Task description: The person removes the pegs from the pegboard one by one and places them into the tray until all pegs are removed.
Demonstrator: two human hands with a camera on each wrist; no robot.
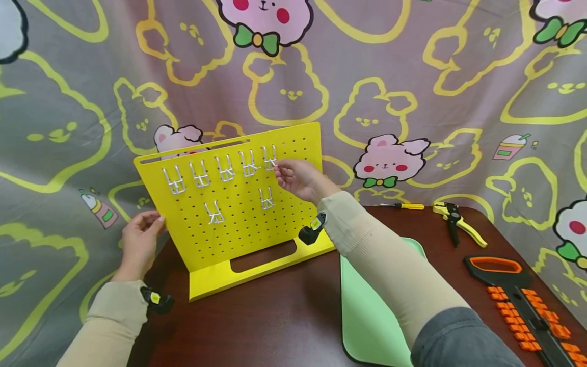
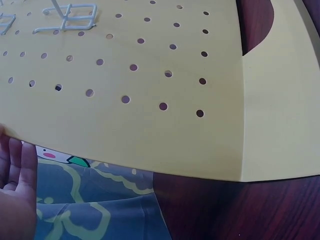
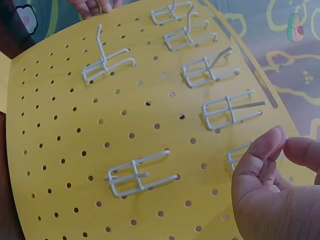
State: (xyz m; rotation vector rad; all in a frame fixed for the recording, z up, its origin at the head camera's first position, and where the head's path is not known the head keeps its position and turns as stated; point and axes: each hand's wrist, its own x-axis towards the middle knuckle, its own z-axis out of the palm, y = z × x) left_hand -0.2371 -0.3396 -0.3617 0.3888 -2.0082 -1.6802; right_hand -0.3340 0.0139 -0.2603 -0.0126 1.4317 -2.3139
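A yellow pegboard [image 1: 238, 219] stands upright on its bent foot, with several white wire hooks mounted on it. My left hand [image 1: 139, 242] holds the board's left edge between thumb and fingers; in the left wrist view its fingers [image 2: 20, 162] reach behind that edge. At the right end of the upper row, my right hand [image 1: 300, 178] pinches the projecting prong of a hook [image 1: 269, 158]. The right wrist view shows thumb and forefinger [image 3: 265, 145] together, hiding much of that hook. Below the row hang a left hook [image 1: 214, 213] and a right hook [image 1: 266, 199].
A green tray [image 1: 367, 306] lies beneath my right forearm on the dark wooden table [image 1: 275, 326]. Farther right are a yellow-handled screwdriver [image 1: 410, 206], a wire stripper [image 1: 458, 221] and a black rack with orange clips [image 1: 523, 300]. A patterned curtain [image 1: 390, 61] hangs behind.
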